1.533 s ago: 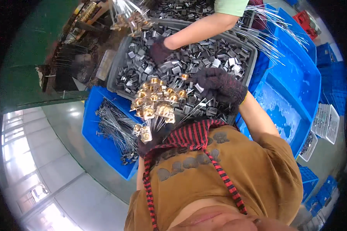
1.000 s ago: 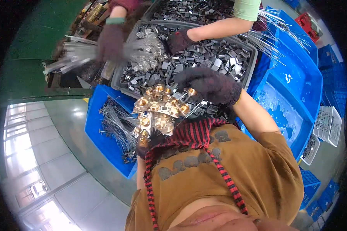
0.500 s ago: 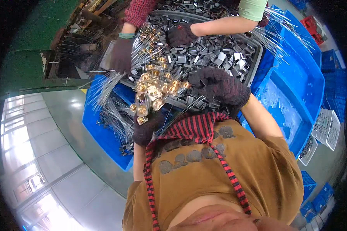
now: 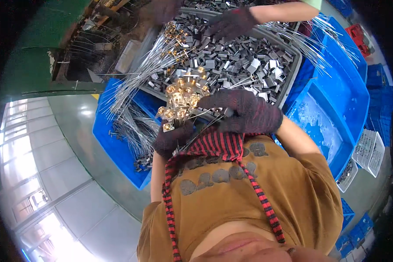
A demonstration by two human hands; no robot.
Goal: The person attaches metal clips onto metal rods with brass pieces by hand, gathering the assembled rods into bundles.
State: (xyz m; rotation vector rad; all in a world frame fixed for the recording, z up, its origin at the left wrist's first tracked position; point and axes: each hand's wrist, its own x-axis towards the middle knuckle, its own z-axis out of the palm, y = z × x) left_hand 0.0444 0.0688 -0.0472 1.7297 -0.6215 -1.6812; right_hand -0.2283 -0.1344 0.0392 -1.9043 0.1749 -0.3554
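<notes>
My left hand [image 4: 174, 139], in a dark glove, is closed around a bunch of thin metal wires with shiny brass-coloured fittings [image 4: 179, 100] at their upper ends. My right hand [image 4: 251, 111], gloved too, is beside the bunch with its fingertips by the fittings. Its thumb and fingers are pressed together; what is between them is hidden. Both hands are over the near edge of a grey tray [image 4: 298, 65] heaped with small grey metal pieces [image 4: 231, 56]. More brass-tipped wires [image 4: 157, 54] lie across the tray's left side.
A co-worker's gloved hand [image 4: 233, 22] touches the heap's far side; their other hand [image 4: 165, 9] is blurred at the top. Blue bins [image 4: 118, 146] flank the tray, the left one holding wires. More wires [image 4: 301, 41] lie at right, beside white baskets [image 4: 371, 150].
My right hand has moved left and slightly nearer to me, up to the brass fittings. The co-worker's left-side hand has left the wires and moved away; their other hand has shifted right.
</notes>
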